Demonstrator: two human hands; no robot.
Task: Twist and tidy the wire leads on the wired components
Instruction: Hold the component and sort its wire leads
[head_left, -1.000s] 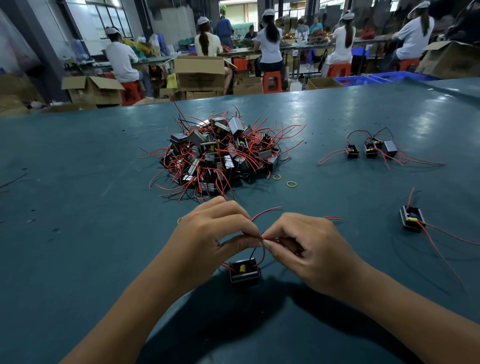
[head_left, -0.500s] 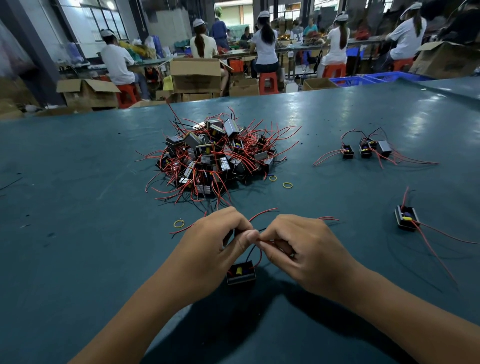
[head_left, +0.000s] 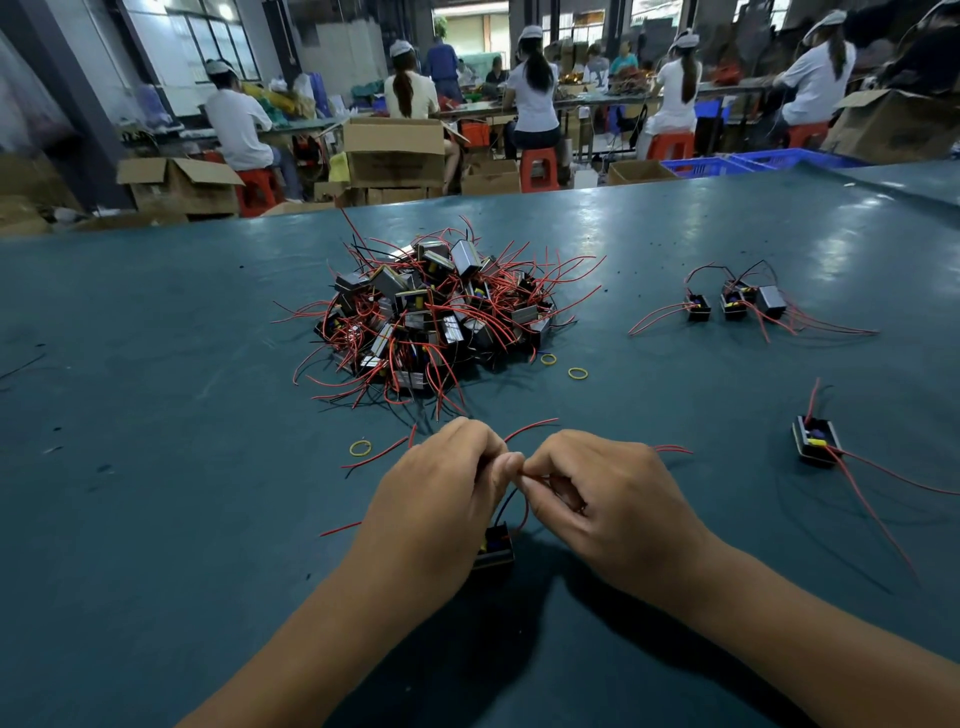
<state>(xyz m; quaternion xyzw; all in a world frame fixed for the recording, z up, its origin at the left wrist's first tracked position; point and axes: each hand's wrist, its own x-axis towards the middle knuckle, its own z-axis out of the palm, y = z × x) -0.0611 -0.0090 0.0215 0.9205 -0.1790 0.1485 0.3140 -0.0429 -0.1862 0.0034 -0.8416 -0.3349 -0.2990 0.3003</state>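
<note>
**Two hands pinch the leads of one component**

Two hands meet low in the middle of the teal table (head_left: 156, 364). The left hand (head_left: 441, 499) has its fingers curled, thumb and forefinger pinching the wire leads (head_left: 514, 506) that rise from a small black component (head_left: 494, 552). The right hand (head_left: 608, 499) is curled likewise, its thumb and forefinger nipping the same red and black leads; the two sets of fingertips are touching each other. The component sits on the table just below the pinch, at 6 o'clock from it, partly hidden by the left hand. Loose red lead ends stick out past both hands.

At 12 o'clock from the hands lies a heap of components (head_left: 436, 317), their red wires splayed in all directions. At 2 o'clock, well apart, a small group of components (head_left: 735, 304) stands in a row, wires trailing to both sides. At 3 o'clock a single component (head_left: 816, 441) lies with long red leads running toward the right edge. Yellow rubber bands (head_left: 577, 372) lie near the heap's near side, and another at 10 o'clock from the left hand.
</note>
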